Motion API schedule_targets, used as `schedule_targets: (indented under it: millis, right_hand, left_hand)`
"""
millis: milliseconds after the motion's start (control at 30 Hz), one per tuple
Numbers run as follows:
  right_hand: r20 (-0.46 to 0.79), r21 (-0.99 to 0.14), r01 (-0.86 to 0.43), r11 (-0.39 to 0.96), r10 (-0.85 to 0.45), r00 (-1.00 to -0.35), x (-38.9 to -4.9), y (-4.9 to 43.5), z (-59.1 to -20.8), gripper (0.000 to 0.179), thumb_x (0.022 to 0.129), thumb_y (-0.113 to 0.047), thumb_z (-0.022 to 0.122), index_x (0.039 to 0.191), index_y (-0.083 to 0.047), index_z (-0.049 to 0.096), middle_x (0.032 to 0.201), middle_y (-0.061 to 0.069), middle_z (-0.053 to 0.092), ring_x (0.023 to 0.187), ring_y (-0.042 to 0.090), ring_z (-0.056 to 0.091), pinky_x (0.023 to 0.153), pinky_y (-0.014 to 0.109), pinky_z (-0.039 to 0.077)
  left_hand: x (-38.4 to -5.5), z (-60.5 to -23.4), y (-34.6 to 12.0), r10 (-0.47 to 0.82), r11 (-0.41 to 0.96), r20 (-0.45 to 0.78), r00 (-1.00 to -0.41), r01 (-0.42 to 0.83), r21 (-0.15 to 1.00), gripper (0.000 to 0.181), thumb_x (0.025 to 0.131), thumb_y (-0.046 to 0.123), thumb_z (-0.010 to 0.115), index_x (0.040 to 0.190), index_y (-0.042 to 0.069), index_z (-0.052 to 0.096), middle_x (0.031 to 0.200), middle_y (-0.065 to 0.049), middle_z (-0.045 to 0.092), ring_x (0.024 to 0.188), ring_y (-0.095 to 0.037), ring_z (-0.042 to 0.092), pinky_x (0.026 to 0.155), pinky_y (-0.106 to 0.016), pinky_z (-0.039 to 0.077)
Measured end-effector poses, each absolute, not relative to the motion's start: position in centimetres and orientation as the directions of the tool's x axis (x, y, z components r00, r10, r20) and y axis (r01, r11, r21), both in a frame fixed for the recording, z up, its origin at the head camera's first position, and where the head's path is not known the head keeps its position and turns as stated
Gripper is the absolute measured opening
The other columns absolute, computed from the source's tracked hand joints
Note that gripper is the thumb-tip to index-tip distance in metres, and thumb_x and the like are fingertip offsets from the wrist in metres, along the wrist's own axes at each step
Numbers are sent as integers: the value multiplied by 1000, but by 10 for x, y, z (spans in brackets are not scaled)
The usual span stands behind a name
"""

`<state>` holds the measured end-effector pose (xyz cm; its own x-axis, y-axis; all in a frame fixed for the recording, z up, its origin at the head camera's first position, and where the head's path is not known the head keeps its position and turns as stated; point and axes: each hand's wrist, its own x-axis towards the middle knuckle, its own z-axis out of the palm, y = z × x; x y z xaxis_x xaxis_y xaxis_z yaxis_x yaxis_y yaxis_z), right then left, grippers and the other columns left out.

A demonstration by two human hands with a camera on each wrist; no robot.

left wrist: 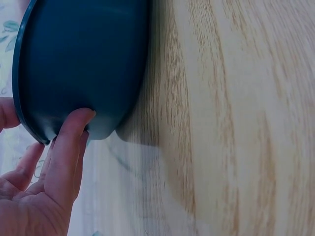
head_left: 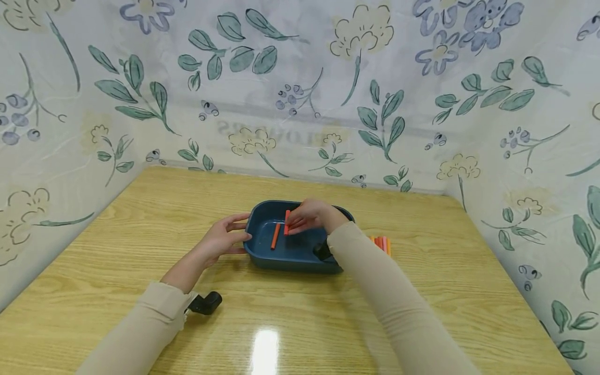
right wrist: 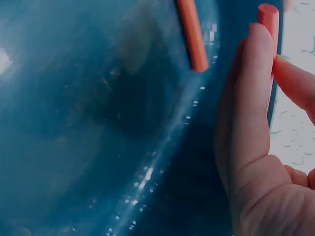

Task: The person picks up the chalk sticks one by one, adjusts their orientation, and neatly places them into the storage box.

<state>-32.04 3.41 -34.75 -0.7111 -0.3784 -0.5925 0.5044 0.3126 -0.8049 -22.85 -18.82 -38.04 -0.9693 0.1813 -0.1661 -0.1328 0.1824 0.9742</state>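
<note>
A dark blue oblong plastic basin [head_left: 292, 265] stands on the wooden table. My left hand [head_left: 224, 238] holds its left end, fingers spread against the outer wall [left wrist: 88, 64] and the rim. Over the inside of the basin, my right hand [head_left: 309, 216] pinches a thin red round stick [head_left: 287, 223] between thumb and fingers; the stick's flat end [right wrist: 268, 9] shows in the right wrist view. An orange-red stick [head_left: 275, 236] lies on the basin floor, left of the held one. My right forearm hides part of the basin's right side.
Several sticks [head_left: 384, 244] in orange, red and pink lie side by side on the table [head_left: 436, 271], right of the basin and partly behind the right sleeve. A flower-patterned sheet [head_left: 300, 120] encloses the back and sides.
</note>
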Motion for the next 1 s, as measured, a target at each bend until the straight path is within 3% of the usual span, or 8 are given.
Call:
schedule_targets:
  millis: [200,500,800,1000]
  right_hand:
    - [-646,-762,549,344,-346,-680,-323,26,-359,27,86,9,58,112,12,53,85,19,61,69,24,63,67,31,57]
    - [-690,-720,562,408,-337,-640,-323,18,-367,46,84,11,58,128,9,41,80,18,60,65,24,63,62,29,57]
    - [-672,-731,507,456,-352,-652,-321,20,-359,25,84,6,61,108,11,56,82,18,64,67,25,65,71,34,57]
    - [-636,-763,488,423,-360,-683,-323,24,-350,29,86,3,60,113,11,56,90,19,64,72,25,64,73,34,56]
  left_hand:
    - [-227,-381,-189,176,185,-174,-969,-141,973,61,90,1,54,145,2,28,140,-29,31,112,-42,52,78,-44,54]
    - [-228,-380,-188,176,193,-166,-970,-131,972,60,91,1,54,145,2,28,139,-29,33,111,-41,52,77,-43,54]
    - [-228,-380,-188,176,182,-170,-970,-138,974,60,90,1,55,144,2,29,139,-29,33,110,-41,53,77,-43,54]
    - [-227,-380,-188,178,177,-168,-970,-136,975,60,90,0,55,144,2,29,139,-29,33,110,-41,53,78,-44,54]
